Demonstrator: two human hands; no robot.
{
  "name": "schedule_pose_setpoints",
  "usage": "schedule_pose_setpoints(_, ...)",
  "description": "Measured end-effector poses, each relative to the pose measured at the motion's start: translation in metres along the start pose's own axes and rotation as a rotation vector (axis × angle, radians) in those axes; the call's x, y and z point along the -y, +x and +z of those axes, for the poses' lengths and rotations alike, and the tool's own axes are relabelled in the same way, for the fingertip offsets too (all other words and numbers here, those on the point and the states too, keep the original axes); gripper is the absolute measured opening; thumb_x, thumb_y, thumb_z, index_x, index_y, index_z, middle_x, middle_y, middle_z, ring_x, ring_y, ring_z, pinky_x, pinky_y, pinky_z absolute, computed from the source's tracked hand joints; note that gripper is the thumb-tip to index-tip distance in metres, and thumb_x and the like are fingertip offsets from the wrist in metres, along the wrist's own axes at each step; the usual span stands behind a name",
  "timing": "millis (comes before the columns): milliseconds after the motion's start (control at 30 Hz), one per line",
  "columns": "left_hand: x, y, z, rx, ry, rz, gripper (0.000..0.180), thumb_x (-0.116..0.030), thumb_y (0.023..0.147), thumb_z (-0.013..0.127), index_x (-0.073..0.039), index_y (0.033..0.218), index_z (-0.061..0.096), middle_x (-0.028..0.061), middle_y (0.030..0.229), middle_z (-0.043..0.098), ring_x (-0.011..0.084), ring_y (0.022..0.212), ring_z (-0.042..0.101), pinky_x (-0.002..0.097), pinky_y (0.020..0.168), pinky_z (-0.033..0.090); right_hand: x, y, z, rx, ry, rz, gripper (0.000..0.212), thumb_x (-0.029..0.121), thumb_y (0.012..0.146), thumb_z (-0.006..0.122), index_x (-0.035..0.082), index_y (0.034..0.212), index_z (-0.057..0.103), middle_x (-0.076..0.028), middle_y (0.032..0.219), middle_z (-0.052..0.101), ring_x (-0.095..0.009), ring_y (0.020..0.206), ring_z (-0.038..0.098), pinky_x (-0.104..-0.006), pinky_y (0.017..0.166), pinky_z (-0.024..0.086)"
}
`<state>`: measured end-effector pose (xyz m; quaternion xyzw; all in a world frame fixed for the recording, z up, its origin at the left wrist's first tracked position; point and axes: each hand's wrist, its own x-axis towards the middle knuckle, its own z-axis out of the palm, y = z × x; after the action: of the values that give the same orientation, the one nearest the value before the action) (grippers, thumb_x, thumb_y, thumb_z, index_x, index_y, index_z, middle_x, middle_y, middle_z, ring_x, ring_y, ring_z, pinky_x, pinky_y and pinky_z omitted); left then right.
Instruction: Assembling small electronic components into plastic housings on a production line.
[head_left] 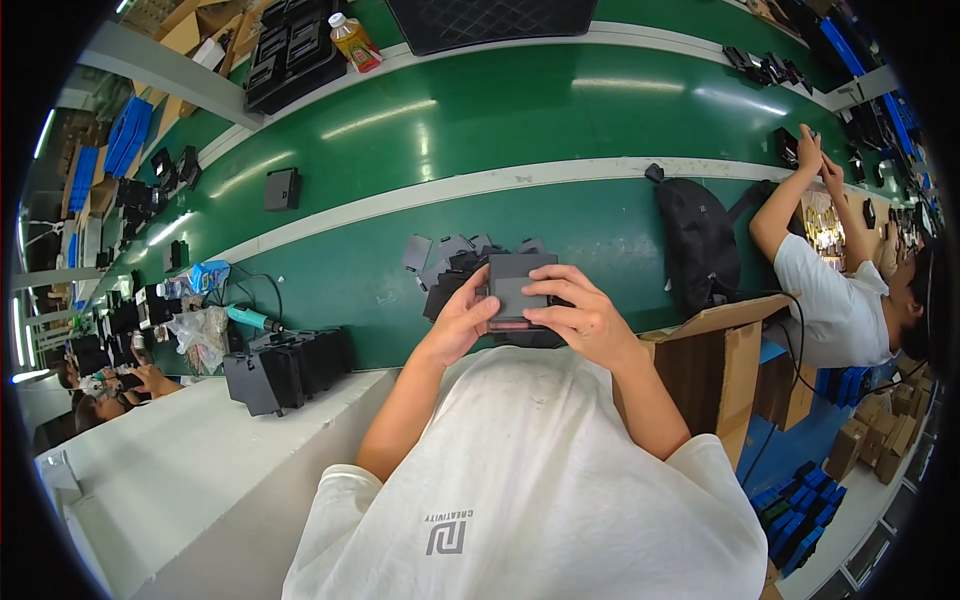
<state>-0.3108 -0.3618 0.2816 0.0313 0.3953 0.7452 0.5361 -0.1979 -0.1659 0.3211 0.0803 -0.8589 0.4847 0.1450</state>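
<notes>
Close in front of my body, both hands hold a square dark grey plastic box (518, 284). My left hand (462, 322) grips its left side, with the thumb along the near corner. From the right, my right hand (583, 315) closes its fingers over the box's right edge and top face. A thin reddish strip shows along the near edge. Just behind and under the box lies a loose pile of small black plastic parts (440, 262) on the green table; the box and my hands hide some of it.
A cluster of black casings (285, 370) stands at left, beside a teal electric screwdriver (254, 318). A black bag (697, 245) and open cardboard box (705, 375) lie to the right, near a co-worker (835, 300). One black box (282, 189) sits beyond the white rail (520, 180).
</notes>
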Motion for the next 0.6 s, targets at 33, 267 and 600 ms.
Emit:
schedule_pose_setpoints(33, 0.002, -0.001, 0.000, -0.006, 0.048, 0.018, 0.067, -0.001, 0.087, 0.059, 0.000, 0.146, 0.027, 0.0152, 0.131, 0.050, 0.0267, 0.111, 0.057, 0.0402, 0.092, 0.054, -0.002, -0.003, 0.000, 0.062, 0.007, -0.016, 0.027, -0.002, 0.073, 0.070, 0.003, 0.100, 0.070, -0.010, 0.127, 0.058, -0.030, 0.121, 0.050, -0.0369, 0.097, 0.045)
schedule_pose_setpoints(267, -0.003, 0.011, 0.005, 0.001, 0.257, -0.003, 0.069, 0.004, 0.081, 0.061, 0.000, 0.144, 0.032, 0.0138, 0.132, 0.048, 0.0260, 0.111, 0.055, 0.0390, 0.090, 0.053, -0.015, -0.037, 0.043, -0.446, 0.769, 0.469, 0.087, 0.015, 0.073, 0.076, 0.008, 0.146, 0.030, -0.018, 0.151, 0.025, -0.036, 0.138, 0.029, -0.0448, 0.113, 0.026)
schedule_pose_setpoints(600, -0.020, 0.048, -0.018, -0.191, 0.394, 0.018, 0.068, 0.004, 0.079, 0.063, -0.008, 0.141, 0.038, 0.0154, 0.122, 0.049, 0.0268, 0.095, 0.060, 0.0373, 0.077, 0.057, -0.033, -0.078, 0.064, -0.291, -0.151, 0.522, 0.092, 0.041, 0.075, 0.074, 0.009, 0.148, 0.027, -0.019, 0.156, 0.017, -0.042, 0.143, 0.016, -0.0599, 0.113, 0.013)
